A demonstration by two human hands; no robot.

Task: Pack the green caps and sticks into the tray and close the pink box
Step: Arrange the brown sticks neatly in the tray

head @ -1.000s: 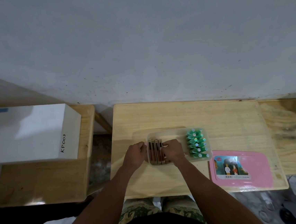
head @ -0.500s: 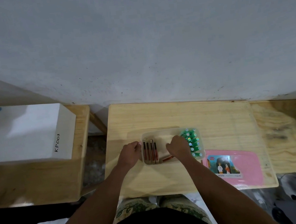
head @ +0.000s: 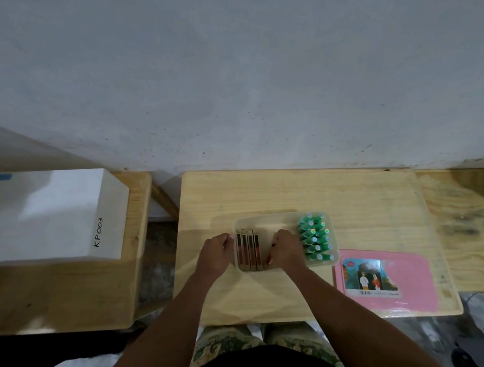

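A clear plastic tray sits mid-table. Several green caps lie in rows at its right end. Several brown-red sticks lie side by side at its left end. My left hand rests against the tray's left wall, fingers curled on its rim. My right hand is inside the tray between sticks and caps, fingers closed on one red stick that leans askew beside the row. The pink lid with a picture label lies flat to the tray's right.
A wooden table stands against a grey wall. A white box marked KP003 sits on a wooden stand to the left. Another wooden surface adjoins on the right. My knees show below the table's front edge.
My right hand has moved a loose stick from lying crosswise at the tray's front toward the row of sticks. My left hand stays on the tray's left side.
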